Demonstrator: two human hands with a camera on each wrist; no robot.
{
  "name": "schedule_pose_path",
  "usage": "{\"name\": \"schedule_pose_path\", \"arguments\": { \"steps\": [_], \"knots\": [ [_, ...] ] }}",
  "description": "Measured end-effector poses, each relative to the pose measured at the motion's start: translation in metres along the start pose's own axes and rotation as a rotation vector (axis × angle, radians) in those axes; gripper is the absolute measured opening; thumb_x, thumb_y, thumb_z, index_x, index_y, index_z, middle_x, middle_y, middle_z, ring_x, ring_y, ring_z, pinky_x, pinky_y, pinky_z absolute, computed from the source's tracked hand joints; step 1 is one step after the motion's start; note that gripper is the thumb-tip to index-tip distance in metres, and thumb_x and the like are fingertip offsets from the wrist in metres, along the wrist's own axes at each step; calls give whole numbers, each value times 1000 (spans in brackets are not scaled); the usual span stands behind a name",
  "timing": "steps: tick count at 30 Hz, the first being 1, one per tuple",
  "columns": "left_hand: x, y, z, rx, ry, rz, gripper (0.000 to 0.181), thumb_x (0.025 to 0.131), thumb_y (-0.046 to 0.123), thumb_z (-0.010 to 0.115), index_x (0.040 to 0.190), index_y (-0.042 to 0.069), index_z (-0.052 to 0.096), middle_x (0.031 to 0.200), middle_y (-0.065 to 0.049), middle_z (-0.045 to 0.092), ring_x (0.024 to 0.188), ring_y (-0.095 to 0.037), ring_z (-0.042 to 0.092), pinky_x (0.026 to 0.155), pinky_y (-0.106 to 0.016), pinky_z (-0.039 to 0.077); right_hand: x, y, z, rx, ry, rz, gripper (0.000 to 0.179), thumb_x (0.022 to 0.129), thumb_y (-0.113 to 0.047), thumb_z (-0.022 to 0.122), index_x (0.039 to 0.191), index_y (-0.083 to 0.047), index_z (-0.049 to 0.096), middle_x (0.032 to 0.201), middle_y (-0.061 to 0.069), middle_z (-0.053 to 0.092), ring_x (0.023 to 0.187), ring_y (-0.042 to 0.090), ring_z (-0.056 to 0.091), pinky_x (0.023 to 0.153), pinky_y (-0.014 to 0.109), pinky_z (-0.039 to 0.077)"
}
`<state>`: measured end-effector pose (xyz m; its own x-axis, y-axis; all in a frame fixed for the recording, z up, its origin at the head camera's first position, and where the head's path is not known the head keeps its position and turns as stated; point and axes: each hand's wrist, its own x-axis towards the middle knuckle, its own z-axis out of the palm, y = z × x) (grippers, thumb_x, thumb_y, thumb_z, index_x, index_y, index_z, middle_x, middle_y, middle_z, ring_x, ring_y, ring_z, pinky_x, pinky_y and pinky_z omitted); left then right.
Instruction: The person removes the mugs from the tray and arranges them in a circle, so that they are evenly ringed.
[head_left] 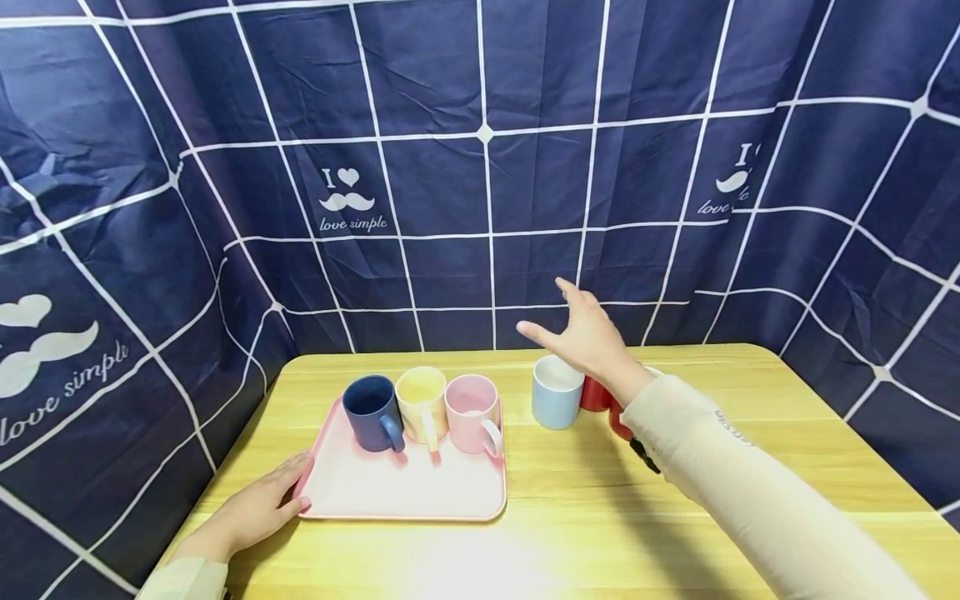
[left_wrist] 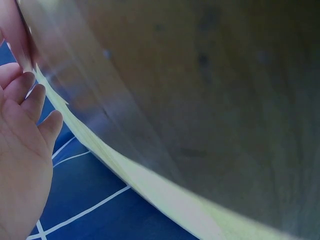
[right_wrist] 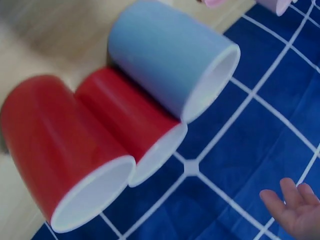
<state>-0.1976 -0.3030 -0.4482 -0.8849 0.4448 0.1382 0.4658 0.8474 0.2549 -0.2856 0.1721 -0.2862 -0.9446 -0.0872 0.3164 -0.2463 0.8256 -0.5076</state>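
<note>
A pink tray (head_left: 397,492) lies on the table with a dark blue mug (head_left: 372,417), a yellow mug (head_left: 422,404) and a pink mug (head_left: 471,414) standing along its far side. My left hand (head_left: 255,508) rests at the tray's left edge, fingers extended and touching it. My right hand (head_left: 588,333) hovers above a light blue cup (head_left: 555,400), fingers spread, holding nothing. Beside that cup stand two red cups, partly hidden by my right arm in the head view; the right wrist view shows one red cup (right_wrist: 130,115) between the light blue cup and another red cup (right_wrist: 60,145).
The wooden table (head_left: 540,533) ends at a dark blue curtain (head_left: 525,192) with white grid lines, which also hangs at both sides. A small dark object (head_left: 645,457) shows beside my right sleeve.
</note>
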Motion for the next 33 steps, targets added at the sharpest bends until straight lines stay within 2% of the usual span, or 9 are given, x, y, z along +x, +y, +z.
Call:
{"name": "schedule_pose_path", "arguments": {
  "steps": [6,11,22,33],
  "knots": [
    [0,0,1,-1,4,3,64,88,35,66,134,-7,49,137,-22,48,127,-38,44,99,-54,36,-15,1,22,2,-4,-29,99,77,-71,60,149,-11,29,145,21,35,130,39,37,100,57,36],
    [0,-1,1,1,9,2,64,89,35,66,134,-6,49,137,-21,48,127,-38,44,99,-53,36,-30,5,41,23,-8,-45,90,79,-64,63,146,-12,34,139,19,42,123,37,46,93,56,42],
    [0,-1,1,-9,-3,-11,64,89,35,65,134,-7,49,138,-22,48,127,-38,43,100,-54,35,-60,7,78,62,-76,-10,75,80,-51,70,138,-11,44,129,14,54,111,31,55,88,52,48],
    [0,1,0,-9,-1,0,63,89,34,65,134,-7,48,137,-23,48,127,-39,43,100,-54,35,-81,12,113,162,-155,29,57,81,-37,74,126,-8,54,114,13,61,98,31,61,78,43,52]
  ]
}}
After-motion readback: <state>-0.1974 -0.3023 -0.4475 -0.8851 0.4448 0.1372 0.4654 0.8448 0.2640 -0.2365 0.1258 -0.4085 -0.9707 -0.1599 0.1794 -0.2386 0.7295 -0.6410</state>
